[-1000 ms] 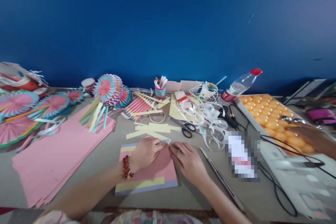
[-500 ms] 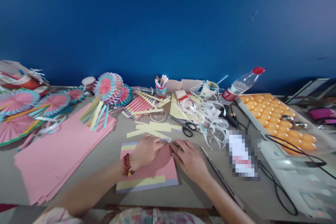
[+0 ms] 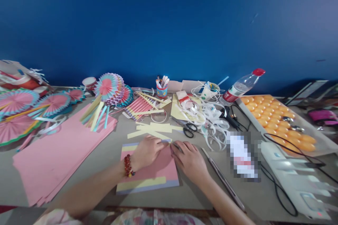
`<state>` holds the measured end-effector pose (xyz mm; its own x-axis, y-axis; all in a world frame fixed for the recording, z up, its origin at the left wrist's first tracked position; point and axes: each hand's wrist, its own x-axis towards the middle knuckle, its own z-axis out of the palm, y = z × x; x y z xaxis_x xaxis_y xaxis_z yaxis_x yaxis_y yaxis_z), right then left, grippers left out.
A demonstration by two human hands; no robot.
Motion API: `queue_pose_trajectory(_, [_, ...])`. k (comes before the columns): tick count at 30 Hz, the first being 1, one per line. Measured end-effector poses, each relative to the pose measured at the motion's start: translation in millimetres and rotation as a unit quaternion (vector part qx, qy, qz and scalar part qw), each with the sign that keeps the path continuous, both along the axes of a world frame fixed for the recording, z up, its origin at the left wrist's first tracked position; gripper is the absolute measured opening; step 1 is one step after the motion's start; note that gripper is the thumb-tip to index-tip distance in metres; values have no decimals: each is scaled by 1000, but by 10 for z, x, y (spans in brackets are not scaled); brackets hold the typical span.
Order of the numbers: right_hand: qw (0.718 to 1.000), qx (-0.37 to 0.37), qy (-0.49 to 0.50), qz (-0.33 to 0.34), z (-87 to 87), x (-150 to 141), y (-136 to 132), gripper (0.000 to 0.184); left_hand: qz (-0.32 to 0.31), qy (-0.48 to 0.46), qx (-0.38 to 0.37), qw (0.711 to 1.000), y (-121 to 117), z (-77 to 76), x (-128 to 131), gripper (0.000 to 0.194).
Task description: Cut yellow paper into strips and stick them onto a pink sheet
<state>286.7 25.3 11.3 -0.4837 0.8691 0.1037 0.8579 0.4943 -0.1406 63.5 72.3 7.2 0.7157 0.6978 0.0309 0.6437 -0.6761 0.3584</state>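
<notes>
A pink sheet of paper [image 3: 155, 166] lies flat at the table's front, with a yellow paper strip [image 3: 141, 182] and a lilac border along its near edge. Another yellow strip [image 3: 129, 148] and lilac band run along its far edge. My left hand [image 3: 148, 152], wearing a red bead bracelet, rests over the sheet with its fingers bent together at the far strip. My right hand [image 3: 188, 158] meets it at the far right corner, fingers curled and pinching there. The fingertips partly hide the strip's end. Loose yellow strips [image 3: 153, 128] lie just beyond.
Left are stacked pink sheets [image 3: 56, 154] and folded paper fans [image 3: 107, 89]. Black scissors [image 3: 189, 130], white ribbon coils [image 3: 215, 123] and a pen cup [image 3: 162, 90] stand behind. Right are a utility knife [image 3: 224, 181], a bottle [image 3: 241, 86], a tray of orange balls [image 3: 277, 119] and a power strip [image 3: 287, 179].
Both hands stay at the sheet's far right corner, almost unmoved. The view has shifted very slightly.
</notes>
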Motion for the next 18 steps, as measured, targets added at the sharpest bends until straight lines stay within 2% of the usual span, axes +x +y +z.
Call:
queue_pose_trajectory(9, [1000,20,-21,2,-16,-8,10,32,-3,-2,7,1000,-7,7,-1,29])
queue_pose_trajectory(15, [999,-6,36,-17,7,32,45,31,-2,13,21,1000,-22,-41,-4,32])
queue_pose_trajectory(18, [1000,-6,11,-22,1,-14,46,34,-5,21,24,999,-25,-31,0,31])
